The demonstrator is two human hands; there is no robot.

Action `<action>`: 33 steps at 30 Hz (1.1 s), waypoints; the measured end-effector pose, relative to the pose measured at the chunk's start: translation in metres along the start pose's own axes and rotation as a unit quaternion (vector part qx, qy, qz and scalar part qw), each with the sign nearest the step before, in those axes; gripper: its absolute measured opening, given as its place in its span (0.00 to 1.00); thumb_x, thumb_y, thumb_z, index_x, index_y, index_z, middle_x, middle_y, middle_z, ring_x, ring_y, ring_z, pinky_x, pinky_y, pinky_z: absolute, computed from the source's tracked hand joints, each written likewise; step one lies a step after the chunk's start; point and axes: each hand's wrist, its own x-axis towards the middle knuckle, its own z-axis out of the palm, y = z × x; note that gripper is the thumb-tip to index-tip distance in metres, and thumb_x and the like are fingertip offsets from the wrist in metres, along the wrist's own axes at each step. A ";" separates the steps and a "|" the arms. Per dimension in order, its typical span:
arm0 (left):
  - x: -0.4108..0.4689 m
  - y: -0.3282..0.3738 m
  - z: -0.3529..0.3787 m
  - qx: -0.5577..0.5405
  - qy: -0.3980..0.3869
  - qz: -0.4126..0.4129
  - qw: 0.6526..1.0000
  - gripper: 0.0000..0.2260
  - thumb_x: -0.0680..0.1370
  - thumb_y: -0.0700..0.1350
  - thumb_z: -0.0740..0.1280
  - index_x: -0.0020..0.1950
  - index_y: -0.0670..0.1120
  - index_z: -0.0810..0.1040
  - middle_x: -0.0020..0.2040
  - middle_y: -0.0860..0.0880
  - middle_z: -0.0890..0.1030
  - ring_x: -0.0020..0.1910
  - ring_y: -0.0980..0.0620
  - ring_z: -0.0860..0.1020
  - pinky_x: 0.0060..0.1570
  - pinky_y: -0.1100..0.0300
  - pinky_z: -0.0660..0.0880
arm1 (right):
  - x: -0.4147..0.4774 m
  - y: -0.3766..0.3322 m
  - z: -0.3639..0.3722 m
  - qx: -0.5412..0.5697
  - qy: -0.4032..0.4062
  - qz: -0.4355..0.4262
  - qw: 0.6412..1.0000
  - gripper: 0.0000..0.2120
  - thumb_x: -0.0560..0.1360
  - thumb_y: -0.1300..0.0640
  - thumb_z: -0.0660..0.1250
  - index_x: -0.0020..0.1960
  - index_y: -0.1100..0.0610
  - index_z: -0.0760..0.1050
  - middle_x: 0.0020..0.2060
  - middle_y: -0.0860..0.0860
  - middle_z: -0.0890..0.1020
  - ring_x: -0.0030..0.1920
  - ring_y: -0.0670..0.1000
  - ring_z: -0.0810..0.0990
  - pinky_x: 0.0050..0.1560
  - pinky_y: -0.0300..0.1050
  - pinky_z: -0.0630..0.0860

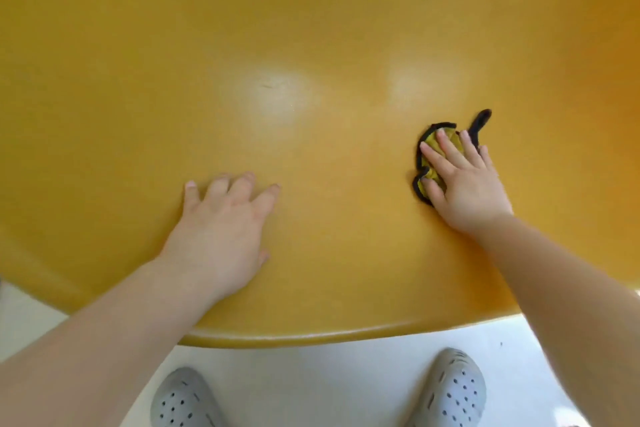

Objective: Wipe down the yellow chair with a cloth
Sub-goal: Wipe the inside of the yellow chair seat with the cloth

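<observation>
The yellow chair [311, 45] fills most of the view, its glossy seat spreading wide and its rounded front edge running low across the frame. A small yellow cloth with a black border [427, 146] lies bunched on the seat at the right. My right hand [464, 180] presses flat on the cloth with straight fingers, covering most of it. My left hand [225, 225] rests on the bare seat at the left, fingers spread and slightly bent, holding nothing.
Below the chair's front edge is a pale floor [329, 385]. My two feet in grey perforated clogs, left [183, 402] and right [453, 392], stand close to the chair. Two bright light reflections sit on the middle of the seat.
</observation>
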 end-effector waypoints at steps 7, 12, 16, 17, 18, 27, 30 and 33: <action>-0.059 -0.039 -0.011 -0.081 -0.025 -0.001 0.996 0.28 0.79 0.63 0.64 0.76 0.53 0.66 0.77 0.49 0.63 0.80 0.47 0.56 0.75 0.54 0.58 | -0.049 -0.164 0.017 0.171 -0.043 0.137 0.975 0.29 0.85 0.46 0.50 0.83 0.46 0.46 0.83 0.47 0.42 0.81 0.59 0.36 0.80 0.59 0.36; -0.096 -0.069 -0.019 -0.080 0.036 0.024 0.996 0.20 0.65 0.55 0.81 0.52 0.48 0.84 0.52 0.47 0.83 0.58 0.43 0.82 0.53 0.50 0.80 | -0.110 -0.258 -0.008 0.237 -0.134 0.005 0.962 0.28 0.85 0.50 0.51 0.83 0.47 0.47 0.82 0.47 0.42 0.81 0.58 0.37 0.79 0.55 0.37; -0.113 -0.085 -0.031 -0.093 0.144 0.054 0.984 0.15 0.66 0.46 0.82 0.49 0.45 0.84 0.51 0.43 0.84 0.57 0.38 0.81 0.59 0.42 0.77 | -0.159 -0.282 -0.041 0.321 -0.173 -0.114 0.924 0.27 0.84 0.47 0.45 0.83 0.48 0.52 0.82 0.44 0.47 0.81 0.52 0.37 0.81 0.50 0.40; -0.116 -0.091 -0.033 -0.103 0.182 0.052 0.977 0.13 0.68 0.45 0.80 0.50 0.44 0.84 0.54 0.42 0.83 0.60 0.36 0.80 0.62 0.39 0.74 | -0.169 -0.277 -0.045 0.330 -0.182 -0.142 0.915 0.27 0.84 0.48 0.46 0.82 0.48 0.54 0.81 0.43 0.49 0.81 0.50 0.38 0.81 0.48 0.41; -0.118 -0.096 -0.038 -0.111 0.214 0.045 0.970 0.11 0.71 0.44 0.77 0.52 0.43 0.84 0.57 0.40 0.82 0.63 0.35 0.77 0.65 0.36 0.72 | -0.177 -0.268 -0.048 0.336 -0.196 -0.167 0.906 0.26 0.84 0.51 0.49 0.82 0.47 0.56 0.81 0.43 0.51 0.80 0.49 0.39 0.80 0.46 0.42; -0.113 -0.162 -0.089 -0.277 0.184 -0.234 0.913 0.47 0.71 0.53 0.78 0.82 0.52 0.52 0.78 0.37 0.60 0.75 0.33 0.63 0.71 0.34 0.63 | -0.128 -0.212 -0.102 0.344 -0.219 0.085 0.909 0.23 0.80 0.64 0.55 0.68 0.47 0.77 0.52 0.54 0.83 0.43 0.56 0.79 0.42 0.46 0.76; -0.105 -0.157 -0.091 -0.437 0.100 -0.252 0.858 0.45 0.76 0.48 0.75 0.82 0.52 0.48 0.73 0.42 0.70 0.67 0.37 0.73 0.63 0.39 0.73 | -0.109 -0.228 -0.131 0.406 -0.191 0.100 0.888 0.22 0.81 0.62 0.53 0.66 0.46 0.77 0.50 0.53 0.84 0.42 0.57 0.82 0.42 0.52 0.79; -0.100 -0.147 -0.091 -0.454 0.103 -0.281 0.839 0.32 0.78 0.43 0.70 0.77 0.44 0.57 0.62 0.40 0.76 0.52 0.40 0.75 0.49 0.45 0.75 | -0.099 -0.244 -0.158 0.484 -0.193 0.116 0.846 0.21 0.80 0.61 0.52 0.62 0.47 0.78 0.49 0.50 0.83 0.45 0.56 0.84 0.46 0.57 0.82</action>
